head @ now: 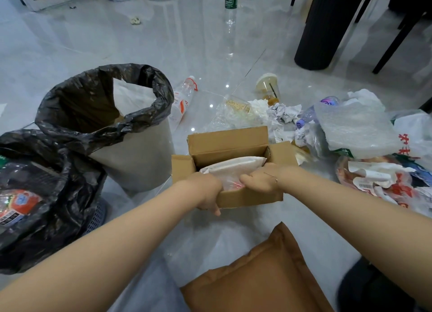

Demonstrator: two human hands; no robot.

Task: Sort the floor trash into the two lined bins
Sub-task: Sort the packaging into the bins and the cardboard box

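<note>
1. At the far left a bin (35,194) lined with a black bag already holds plastic packaging; its basket wall shows low down.
2. Just beside it stands a grey bin (131,152) with a black liner (93,101), mouth open; what lies inside cannot be made out.
3. Beyond that bin a clear plastic bottle (183,99) lies on the floor (117,43).
4. In the middle, an open cardboard box (233,148) rests on the floor with white padded packaging (233,165) inside.
5. The left hand (208,192) grips the box's near flap, fingers curled round its edge.
6. The right hand (261,179) is clenched at the same near wall, seemingly pinching the packaging or the flap; which one cannot be told.
7. The step in hand looks like emptying or lifting the box; the next move calls for separating filling from cardboard and choosing a bin for each.
8. To the right lies a pile of unsorted trash: a drink cup (268,87), crumpled paper (284,113), bubble wrap (353,127).
</note>
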